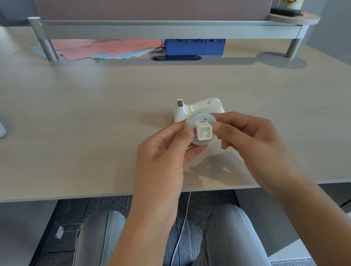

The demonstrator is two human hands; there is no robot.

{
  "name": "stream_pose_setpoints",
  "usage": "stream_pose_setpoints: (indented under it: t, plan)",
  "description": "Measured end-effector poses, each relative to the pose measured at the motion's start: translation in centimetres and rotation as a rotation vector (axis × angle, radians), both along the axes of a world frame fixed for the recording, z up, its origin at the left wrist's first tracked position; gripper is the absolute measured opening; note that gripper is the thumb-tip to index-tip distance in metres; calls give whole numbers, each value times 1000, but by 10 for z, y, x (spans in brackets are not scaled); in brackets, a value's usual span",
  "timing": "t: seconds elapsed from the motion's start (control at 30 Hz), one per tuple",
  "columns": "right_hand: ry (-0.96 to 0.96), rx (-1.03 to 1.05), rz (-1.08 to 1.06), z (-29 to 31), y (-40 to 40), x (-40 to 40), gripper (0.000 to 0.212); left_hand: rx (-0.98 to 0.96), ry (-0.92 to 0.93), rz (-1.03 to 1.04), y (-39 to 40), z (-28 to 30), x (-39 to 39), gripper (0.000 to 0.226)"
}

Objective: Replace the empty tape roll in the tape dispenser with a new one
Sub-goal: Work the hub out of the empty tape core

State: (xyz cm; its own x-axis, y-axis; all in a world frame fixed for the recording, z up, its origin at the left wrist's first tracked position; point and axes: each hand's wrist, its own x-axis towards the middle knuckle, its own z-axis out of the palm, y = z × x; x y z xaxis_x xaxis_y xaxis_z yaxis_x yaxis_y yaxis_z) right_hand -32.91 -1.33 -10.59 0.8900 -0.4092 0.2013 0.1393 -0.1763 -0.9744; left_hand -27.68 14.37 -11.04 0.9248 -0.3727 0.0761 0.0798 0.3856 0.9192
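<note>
Head view: both hands pinch tape spool, blocking dispenser; coloured papers behind

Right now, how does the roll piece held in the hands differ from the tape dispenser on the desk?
The roll piece is lifted off the desk, pinched between the left hand and right hand; the tape dispenser rests on the desk, untouched. The roll piece is a round disc with a square hub facing the camera; the tape dispenser is a blocky body with an upright cutter end. Both are white plastic.
</note>
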Motion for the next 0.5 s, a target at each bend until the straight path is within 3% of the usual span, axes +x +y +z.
stream_pose_setpoints:
  t: [0.1,0.2,0.33,0.43,0.5]
  plan:
    - [3,117,88,-1,2,0,8,-15,14,16,1,1,2,27]
    - [-24,165,114,-2,4,0,17,9,26,34,1,1,1,22]
    - [-17,127,-76,-15,20,3,5,106,-28,197,-20,-3,-10,20]
    - [-25,-82,-346,-20,23,8,9,175,-73,300,-27,-9,-8,17]
    - [-44,-29,-419,-18,20,8,17,144,-42,325,-22,-11,-2,16]
